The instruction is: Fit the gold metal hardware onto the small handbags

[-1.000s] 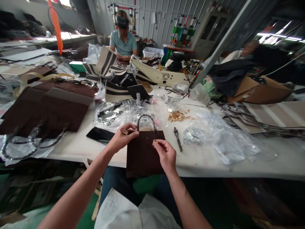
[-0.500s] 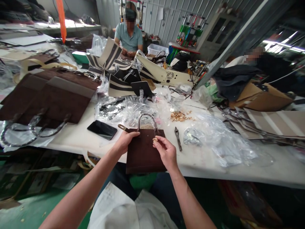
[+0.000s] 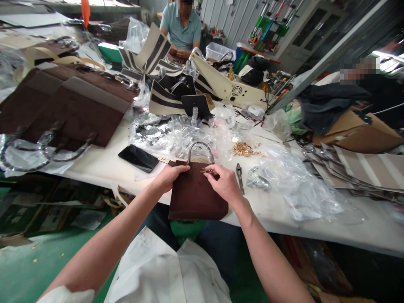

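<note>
A small dark brown handbag [image 3: 198,195] rests at the table's front edge, its plastic-wrapped handle [image 3: 201,145] standing up. My left hand [image 3: 170,174] grips the bag's upper left side, thumb on the front panel. A strap with a gold metal plate [image 3: 164,160] sticks out to the left beside that hand. Between the thumb and fingertips of my right hand [image 3: 222,181] is a small gold metal fitting [image 3: 206,171], held against the upper front of the bag. Its exact shape is too small to make out. Right of this hand lies a plier-like metal tool [image 3: 240,177].
A black phone [image 3: 138,158] lies left of the bag. Behind are a pile of gold fittings [image 3: 242,149] and clear plastic bags [image 3: 293,181]. Larger brown bags [image 3: 91,105] are stacked at left, striped panels [image 3: 372,162] at right. A person [image 3: 181,27] sits across the table.
My right hand has brought the gold fitting onto the bag's front and turned it edge-on. The bag tilts a little differently, and the whole view has shifted downward.
</note>
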{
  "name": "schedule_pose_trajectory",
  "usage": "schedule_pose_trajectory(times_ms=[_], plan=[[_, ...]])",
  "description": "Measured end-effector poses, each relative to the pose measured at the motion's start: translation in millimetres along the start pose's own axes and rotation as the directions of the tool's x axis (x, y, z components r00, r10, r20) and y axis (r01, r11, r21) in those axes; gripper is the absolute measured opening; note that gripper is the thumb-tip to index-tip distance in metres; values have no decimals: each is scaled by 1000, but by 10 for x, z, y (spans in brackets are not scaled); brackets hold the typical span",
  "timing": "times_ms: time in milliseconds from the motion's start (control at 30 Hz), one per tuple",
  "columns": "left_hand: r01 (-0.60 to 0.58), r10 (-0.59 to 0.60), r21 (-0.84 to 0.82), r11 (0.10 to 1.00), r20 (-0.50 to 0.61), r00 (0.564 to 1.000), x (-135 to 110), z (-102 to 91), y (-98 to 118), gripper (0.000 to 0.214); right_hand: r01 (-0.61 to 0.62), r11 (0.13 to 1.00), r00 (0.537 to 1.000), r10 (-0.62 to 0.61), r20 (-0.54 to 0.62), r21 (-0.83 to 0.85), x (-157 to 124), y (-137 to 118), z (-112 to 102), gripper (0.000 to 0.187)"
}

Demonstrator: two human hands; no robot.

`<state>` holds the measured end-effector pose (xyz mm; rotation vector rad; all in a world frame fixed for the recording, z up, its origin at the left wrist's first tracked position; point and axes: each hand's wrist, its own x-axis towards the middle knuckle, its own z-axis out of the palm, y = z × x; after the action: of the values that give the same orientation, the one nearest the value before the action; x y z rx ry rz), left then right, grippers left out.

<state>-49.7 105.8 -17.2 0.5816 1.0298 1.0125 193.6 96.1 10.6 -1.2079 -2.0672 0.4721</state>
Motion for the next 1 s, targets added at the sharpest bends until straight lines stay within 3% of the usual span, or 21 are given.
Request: schedule_pose_trajectory(times_ms=[133, 400, 633, 833, 1000], plan=[[-20, 20, 13, 1000, 20, 1000, -10, 3, -7, 40, 97, 995, 994, -98, 45, 31, 22, -9, -20, 17], [-87, 87, 50, 995, -4, 996, 0, 5, -61, 42, 134, 987, 985, -124, 119, -86, 50, 79, -15, 23], [-106, 106, 35, 994, -3, 994, -15, 16, -85, 38, 211, 973, 965, -193, 177, -92, 135, 41, -19, 21], [-83, 83, 12, 996, 7, 997, 8, 2, -120, 37, 231, 970, 964, -219, 152, -68, 123, 30, 13, 19], [-84, 84, 11, 996, 5, 996, -3, 13, -102, 41, 178, 978, 981, -169, 95, -107, 64, 44, 100, 21]])
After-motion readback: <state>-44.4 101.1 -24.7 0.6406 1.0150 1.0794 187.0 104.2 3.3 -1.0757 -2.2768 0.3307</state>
